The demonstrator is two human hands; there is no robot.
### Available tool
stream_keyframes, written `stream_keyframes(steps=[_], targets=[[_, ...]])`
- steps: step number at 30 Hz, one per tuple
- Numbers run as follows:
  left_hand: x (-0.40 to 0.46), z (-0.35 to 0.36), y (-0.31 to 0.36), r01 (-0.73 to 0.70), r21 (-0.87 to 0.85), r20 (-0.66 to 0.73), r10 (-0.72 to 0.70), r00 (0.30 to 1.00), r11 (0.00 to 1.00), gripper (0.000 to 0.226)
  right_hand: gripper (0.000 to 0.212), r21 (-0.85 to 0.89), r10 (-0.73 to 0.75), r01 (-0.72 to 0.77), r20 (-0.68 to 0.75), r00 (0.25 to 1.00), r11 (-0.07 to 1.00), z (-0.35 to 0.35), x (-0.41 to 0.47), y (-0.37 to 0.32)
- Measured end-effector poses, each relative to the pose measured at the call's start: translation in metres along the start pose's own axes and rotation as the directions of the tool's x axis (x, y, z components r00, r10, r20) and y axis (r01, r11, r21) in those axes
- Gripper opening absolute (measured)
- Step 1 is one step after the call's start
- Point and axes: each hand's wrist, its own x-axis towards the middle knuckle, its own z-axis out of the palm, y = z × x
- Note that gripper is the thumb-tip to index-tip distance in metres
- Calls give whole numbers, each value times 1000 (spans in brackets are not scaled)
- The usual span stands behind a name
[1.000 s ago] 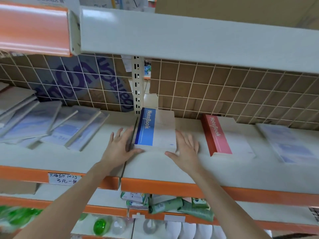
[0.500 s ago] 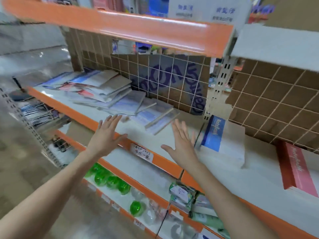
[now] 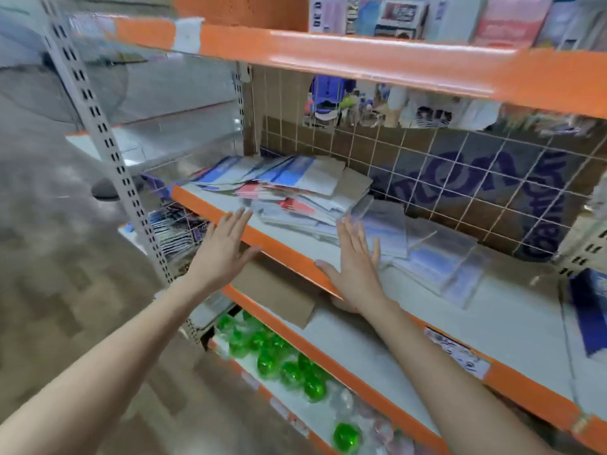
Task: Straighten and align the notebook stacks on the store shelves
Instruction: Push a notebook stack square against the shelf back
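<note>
Both hands flat, empty: left hand (image 3: 226,246), right hand (image 3: 356,261). Bracket messy notebook pile (image 3: 289,195) at centre frame; square edges inward evenly.

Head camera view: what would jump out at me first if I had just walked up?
Probably the messy heap of notebooks on the middle shelf, fanned out and crooked. Both open hands reach toward it, the left hand over the orange shelf edge, the right hand beside the heap. Below, bright green balls catch the eye.
</note>
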Motion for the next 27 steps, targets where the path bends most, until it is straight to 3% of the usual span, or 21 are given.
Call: stream_keyframes(steps=[8, 12, 16, 21, 27], targets=[[86, 6, -26, -144, -65, 23, 145, 989, 987, 72, 82, -70, 57, -57, -6, 998, 996, 3, 77, -14], [143, 9, -23, -253, -16, 55, 254, 966, 967, 71, 87, -117, 81, -75, 48, 995, 990, 6, 131, -11], [187, 19, -26, -363, 100, 186, 341, 921, 926, 68, 91, -183, 92, -66, 135, 987, 981, 14, 173, -9], [215, 31, -32, -429, 134, 323, 370, 871, 893, 93, 81, -204, 145, -96, 242, 959, 974, 25, 194, -6], [219, 42, -36, -486, 210, 335, 404, 851, 848, 68, 72, -388, 196, -107, 197, 960, 916, 34, 192, -16]])
